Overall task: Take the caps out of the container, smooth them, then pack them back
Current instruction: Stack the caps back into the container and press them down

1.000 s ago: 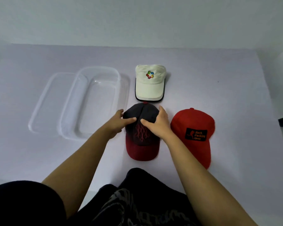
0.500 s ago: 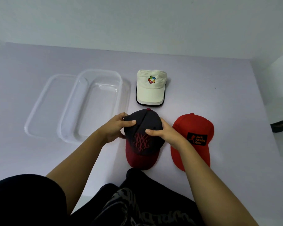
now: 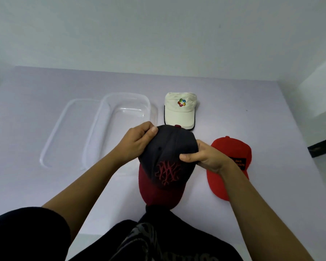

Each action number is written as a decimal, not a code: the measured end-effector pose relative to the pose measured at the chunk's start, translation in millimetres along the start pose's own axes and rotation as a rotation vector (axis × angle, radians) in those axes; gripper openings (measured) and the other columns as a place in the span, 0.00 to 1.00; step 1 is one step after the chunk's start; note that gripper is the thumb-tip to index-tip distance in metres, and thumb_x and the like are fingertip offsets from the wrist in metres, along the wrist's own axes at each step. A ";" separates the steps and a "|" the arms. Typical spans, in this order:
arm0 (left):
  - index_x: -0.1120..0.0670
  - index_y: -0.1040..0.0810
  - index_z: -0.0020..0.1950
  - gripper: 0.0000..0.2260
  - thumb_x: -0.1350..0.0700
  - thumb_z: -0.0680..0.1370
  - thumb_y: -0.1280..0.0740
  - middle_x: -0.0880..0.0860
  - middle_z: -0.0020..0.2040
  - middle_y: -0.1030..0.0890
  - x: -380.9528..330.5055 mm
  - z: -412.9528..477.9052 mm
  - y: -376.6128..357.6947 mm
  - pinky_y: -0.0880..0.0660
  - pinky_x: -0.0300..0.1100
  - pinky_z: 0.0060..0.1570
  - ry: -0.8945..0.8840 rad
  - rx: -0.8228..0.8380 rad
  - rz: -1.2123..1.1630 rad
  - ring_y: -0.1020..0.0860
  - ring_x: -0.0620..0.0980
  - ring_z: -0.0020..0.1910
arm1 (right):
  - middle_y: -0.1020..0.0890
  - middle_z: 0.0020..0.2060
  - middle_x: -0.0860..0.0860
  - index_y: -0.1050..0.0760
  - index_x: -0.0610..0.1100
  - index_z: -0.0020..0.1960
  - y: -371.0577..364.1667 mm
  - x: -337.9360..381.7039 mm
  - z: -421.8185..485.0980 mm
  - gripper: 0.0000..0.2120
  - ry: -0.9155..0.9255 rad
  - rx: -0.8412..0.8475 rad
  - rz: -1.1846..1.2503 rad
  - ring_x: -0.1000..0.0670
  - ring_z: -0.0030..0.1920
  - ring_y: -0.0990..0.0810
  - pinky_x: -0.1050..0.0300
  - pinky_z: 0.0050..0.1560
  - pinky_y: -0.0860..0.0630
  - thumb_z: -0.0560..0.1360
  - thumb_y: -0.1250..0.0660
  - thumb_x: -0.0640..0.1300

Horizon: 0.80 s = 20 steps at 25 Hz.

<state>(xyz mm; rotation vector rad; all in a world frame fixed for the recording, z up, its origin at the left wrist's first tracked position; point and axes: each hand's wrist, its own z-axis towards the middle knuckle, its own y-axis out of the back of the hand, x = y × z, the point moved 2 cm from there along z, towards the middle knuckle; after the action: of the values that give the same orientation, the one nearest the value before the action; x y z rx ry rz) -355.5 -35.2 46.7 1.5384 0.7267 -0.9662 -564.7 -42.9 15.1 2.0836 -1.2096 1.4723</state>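
Gripping dark cap (image 3: 167, 157) w/ both hands: left hand (image 3: 137, 143) curled round crown's left edge, right hand (image 3: 205, 157) pinching right side, thumb on top. Held front-centre over desk (image 3: 271, 129), maroon brim toward camera. Behind: white cap (image 3: 179, 112) flat on desk. To right: red cap (image 3: 231, 147), partly hidden by right wrist. To left: clear container (image 3: 92, 138), open, lid (image 3: 70, 132) beside it.

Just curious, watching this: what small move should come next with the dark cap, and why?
Probably carry the dark cap left and lower it into the clear container: both the left hand and right hand grip its crown, and the container beside it looks empty.
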 end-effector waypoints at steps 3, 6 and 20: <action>0.54 0.30 0.36 0.16 0.47 0.80 0.41 0.45 0.30 0.30 8.7 -2.3 24.3 0.35 0.33 0.31 0.098 0.114 -0.134 0.32 0.40 0.29 | 0.17 0.54 0.48 0.22 0.47 0.56 -18.0 8.2 8.2 0.18 0.012 0.003 -0.014 0.47 0.57 0.20 0.55 0.61 0.24 0.67 0.31 0.37; 0.48 0.21 0.44 0.13 0.39 0.73 0.34 0.42 0.40 0.17 3.7 -0.8 57.4 0.24 0.32 0.42 0.200 0.433 -0.118 0.19 0.38 0.40 | 0.18 0.56 0.47 0.23 0.47 0.58 -38.9 18.9 22.8 0.19 0.044 0.001 -0.039 0.47 0.59 0.21 0.53 0.62 0.25 0.67 0.30 0.38; 0.56 0.18 0.54 0.36 0.42 0.50 0.18 0.54 0.51 0.15 26.5 51.0 172.2 0.21 0.45 0.53 0.321 0.624 0.027 0.17 0.53 0.51 | 0.26 0.59 0.50 0.34 0.47 0.64 -106.9 -4.9 76.1 0.23 0.036 -0.660 -0.334 0.50 0.61 0.26 0.59 0.55 0.28 0.73 0.31 0.51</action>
<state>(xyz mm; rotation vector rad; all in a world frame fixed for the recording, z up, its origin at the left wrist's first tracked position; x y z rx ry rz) -204.7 -118.8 103.4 2.2811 0.6509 -0.9884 -435.0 -28.2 0.7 1.6836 -1.0727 0.8082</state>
